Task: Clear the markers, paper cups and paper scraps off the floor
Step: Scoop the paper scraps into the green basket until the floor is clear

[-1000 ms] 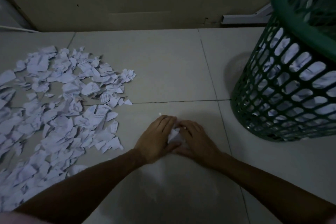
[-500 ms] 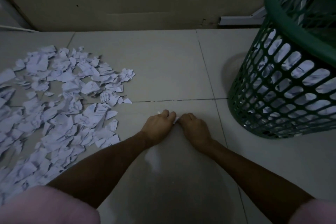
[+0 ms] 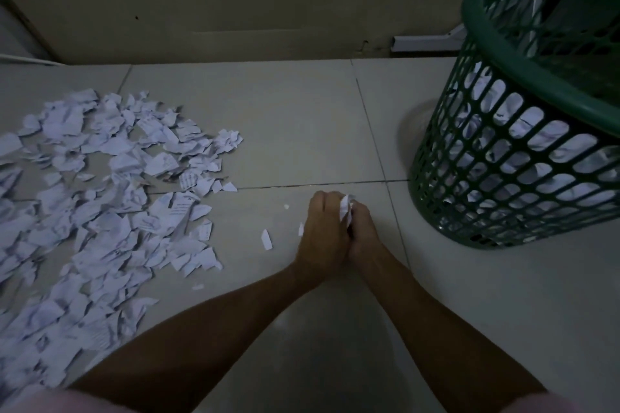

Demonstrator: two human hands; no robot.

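Note:
My left hand point(image 3: 322, 231) and my right hand point(image 3: 362, 231) are pressed together over the floor, cupped around a bunch of white paper scraps point(image 3: 345, 208) that sticks out between them at the top. A wide spread of torn paper scraps point(image 3: 100, 198) covers the floor to the left. A few loose scraps point(image 3: 266, 239) lie just left of my hands. The green lattice basket point(image 3: 523, 157) stands to the right of my hands, with white paper showing through its wall. No markers or cups are in view.
The wall and its skirting run along the far side of the tiled floor point(image 3: 288, 131). A white strip point(image 3: 426, 42) lies at the wall's foot behind the basket. Bare tiles lie between the paper pile and the basket.
My hands have closed together around the gathered scraps and lifted slightly. A few small scraps now lie loose on the floor to their left.

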